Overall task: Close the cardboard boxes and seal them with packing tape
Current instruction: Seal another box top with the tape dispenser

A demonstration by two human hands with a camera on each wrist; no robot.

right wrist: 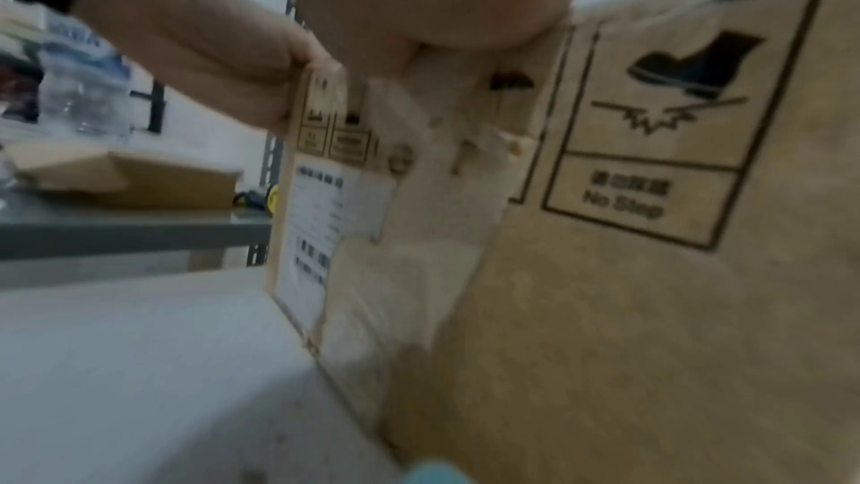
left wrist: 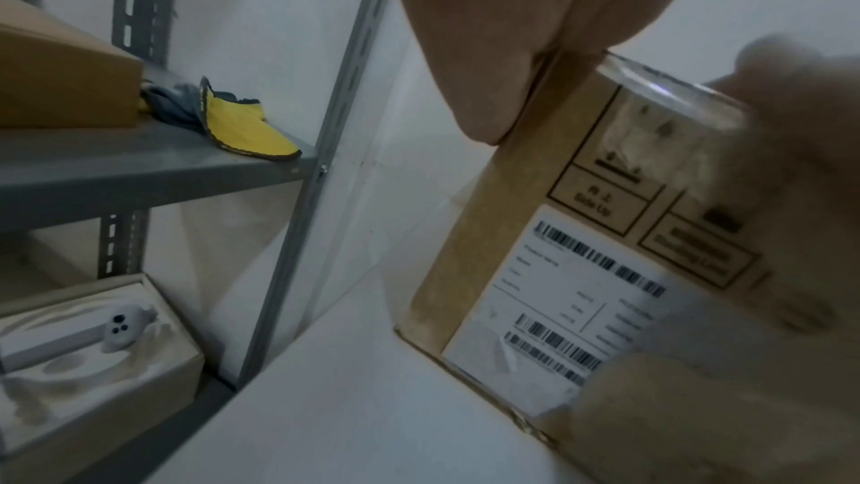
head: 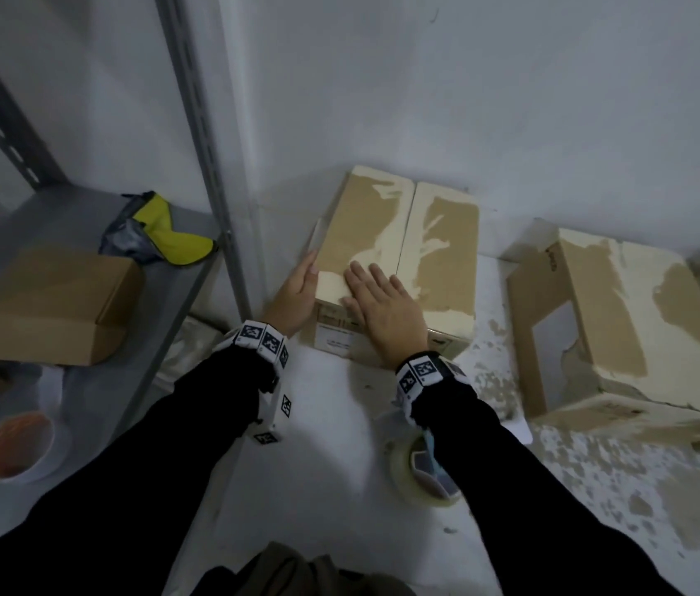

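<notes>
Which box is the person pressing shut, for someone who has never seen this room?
Find the grey metal shelf on the left; beside its upright, against the white wall, stands a cardboard box with both top flaps closed. The left hand lies along its side and the right hand flat on top. The neighbouring box, untouched, lies farther right.

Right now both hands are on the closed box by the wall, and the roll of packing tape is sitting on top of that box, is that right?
Not quite. Both the left hand and the right hand are on the closed box by the wall, but the roll of packing tape lies on the white surface under the right forearm, not on the box. The head view shows it.
</notes>
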